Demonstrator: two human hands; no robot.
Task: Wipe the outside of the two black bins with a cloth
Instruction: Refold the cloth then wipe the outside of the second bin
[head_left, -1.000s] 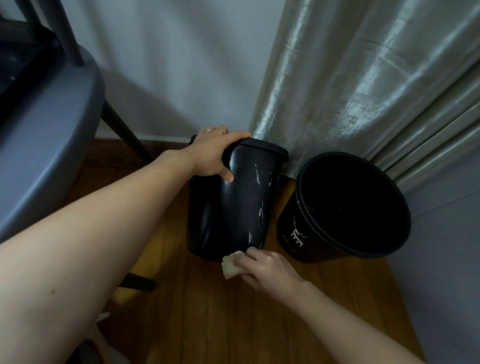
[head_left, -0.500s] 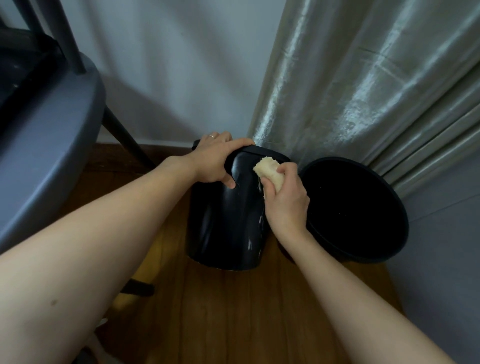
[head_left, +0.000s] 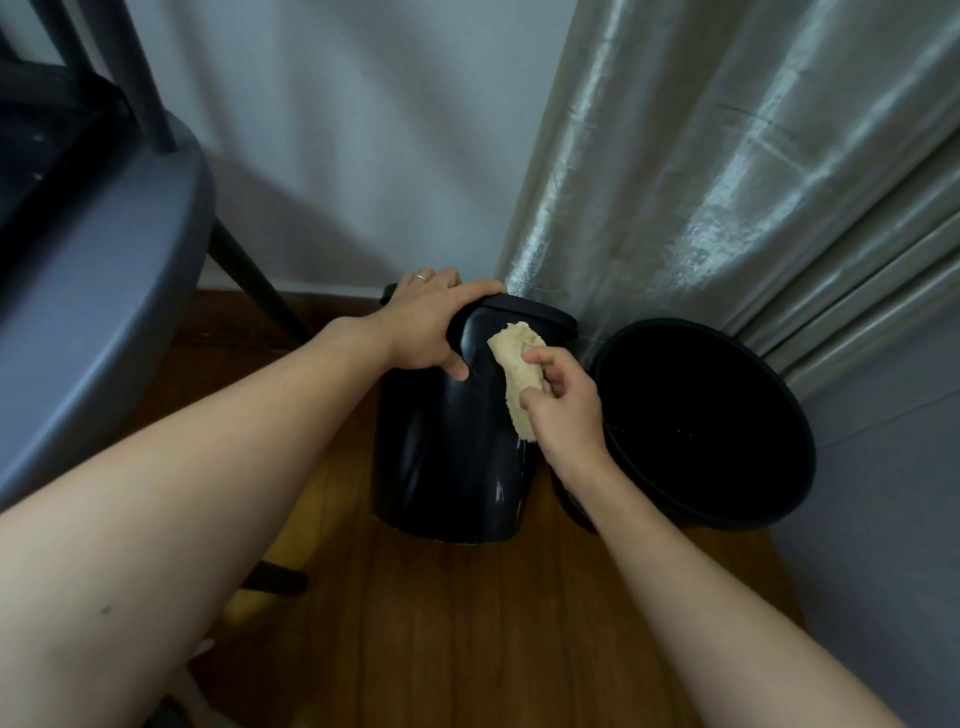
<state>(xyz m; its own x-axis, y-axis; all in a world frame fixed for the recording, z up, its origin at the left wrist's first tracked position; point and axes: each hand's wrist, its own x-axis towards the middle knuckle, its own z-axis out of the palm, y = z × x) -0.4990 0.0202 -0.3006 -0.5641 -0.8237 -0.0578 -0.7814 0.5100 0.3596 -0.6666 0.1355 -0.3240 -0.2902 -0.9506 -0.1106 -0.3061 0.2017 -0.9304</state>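
Observation:
Two black bins stand on the wooden floor. The left black bin (head_left: 441, 447) is tilted toward me, and my left hand (head_left: 426, 325) grips its rim. Pale streaks show low on its right side. My right hand (head_left: 563, 402) holds a cream cloth (head_left: 517, 374) pressed against the upper right of this bin's outer wall, just below the rim. The right black bin (head_left: 711, 426) stands beside it, open mouth facing me; its lower left side is hidden behind my right forearm.
A grey chair (head_left: 93, 280) with dark legs fills the left side. A shiny grey curtain (head_left: 727, 156) hangs behind the bins against a white wall (head_left: 337, 130). The brown wooden floor (head_left: 493, 623) spreads in front.
My right hand with the cloth rose from the bin's bottom edge to just under its rim, then shifted slightly down. The left hand kept its grip on the rim.

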